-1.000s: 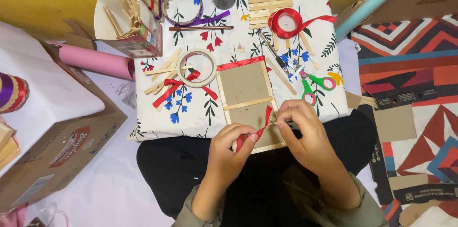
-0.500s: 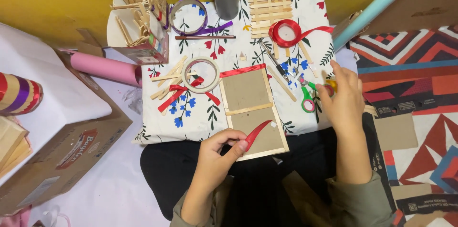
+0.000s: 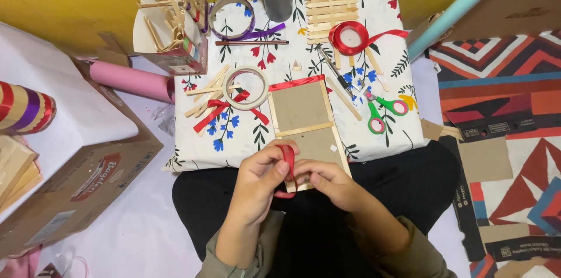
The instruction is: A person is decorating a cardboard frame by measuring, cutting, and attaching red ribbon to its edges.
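Observation:
A short strip of red ribbon [image 3: 288,164] curls between both hands above my lap. My left hand [image 3: 262,175] pinches its upper end. My right hand [image 3: 327,180] touches the ribbon's lower part from the right, fingers closed on it. Just behind the hands lies a cardboard frame [image 3: 301,117] edged with wooden sticks and a red ribbon strip along its top, resting on a floral cloth [image 3: 251,132]. Its near end is hidden by my hands.
On the cloth lie green and pink scissors [image 3: 383,111], a red ribbon spool [image 3: 349,37], a tape roll [image 3: 245,87], loose wooden sticks [image 3: 205,92], a purple ribbon spool [image 3: 231,16] and a stick lattice [image 3: 330,12]. A box of sticks [image 3: 175,15], a pink roll [image 3: 131,79] and cardboard box [image 3: 76,184] stand left.
My right hand has come back from the scissors at the right to the ribbon near my lap. The left hand has kept hold of the red ribbon.

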